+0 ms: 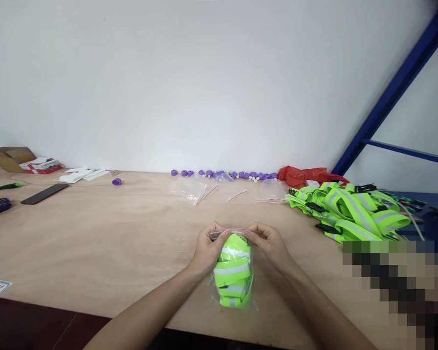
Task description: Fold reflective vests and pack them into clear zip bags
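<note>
A clear zip bag [234, 272] filled with a folded neon-green reflective strap hangs above the table's front edge. My left hand [208, 250] pinches the left end of the bag's top seal, fingers closed on it. At the right end of the same seal, my right hand [268, 243] pinches it too. Both forearms reach in from the bottom of the view.
A heap of neon-green reflective straps [350, 209] lies at the right, a red bag [302, 176] behind it. Empty zip bags [190, 189] and a row of purple caps [222, 174] sit near the wall. A black phone [44, 193], a green marker [7, 185] and a cardboard box [10, 158] are at the left.
</note>
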Motion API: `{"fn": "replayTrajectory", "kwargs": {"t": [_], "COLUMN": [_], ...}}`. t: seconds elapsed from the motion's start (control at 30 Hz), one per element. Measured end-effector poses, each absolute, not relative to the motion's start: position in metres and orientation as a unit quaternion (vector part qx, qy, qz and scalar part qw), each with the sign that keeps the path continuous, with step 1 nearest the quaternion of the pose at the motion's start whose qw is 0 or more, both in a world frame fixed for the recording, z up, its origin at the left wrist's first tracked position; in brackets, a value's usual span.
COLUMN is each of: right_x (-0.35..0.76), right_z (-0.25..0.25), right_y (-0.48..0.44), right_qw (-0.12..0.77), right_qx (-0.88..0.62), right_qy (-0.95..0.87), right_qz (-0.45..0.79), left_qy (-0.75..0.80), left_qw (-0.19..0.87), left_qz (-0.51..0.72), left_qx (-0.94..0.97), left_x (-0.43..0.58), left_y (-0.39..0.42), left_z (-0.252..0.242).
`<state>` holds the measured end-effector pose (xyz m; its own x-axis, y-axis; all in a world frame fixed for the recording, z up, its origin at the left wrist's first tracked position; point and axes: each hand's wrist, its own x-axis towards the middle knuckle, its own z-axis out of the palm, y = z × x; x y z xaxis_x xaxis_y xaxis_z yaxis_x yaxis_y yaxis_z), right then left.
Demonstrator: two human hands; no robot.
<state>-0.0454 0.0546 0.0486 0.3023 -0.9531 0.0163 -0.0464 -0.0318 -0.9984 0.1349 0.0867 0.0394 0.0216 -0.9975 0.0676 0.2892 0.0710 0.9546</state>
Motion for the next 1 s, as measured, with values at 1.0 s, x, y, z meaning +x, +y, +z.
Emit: {"fn": "replayTrajectory", "kwargs": {"t": [1.0], "right_x": [-0.122], "right_z": [0.121], "right_y": [-0.126], "right_qw": [0.029], "right_qx": [-0.646], "right_qy": [0.611], "right_qz": [-0.456], "left_qy": [-0.574], "left_qw": [0.608], "left_qz": [-0.434], "left_qx": [0.335], "left_x": [0.141], "left_y": [0.135], "left_z": [0.080]}}
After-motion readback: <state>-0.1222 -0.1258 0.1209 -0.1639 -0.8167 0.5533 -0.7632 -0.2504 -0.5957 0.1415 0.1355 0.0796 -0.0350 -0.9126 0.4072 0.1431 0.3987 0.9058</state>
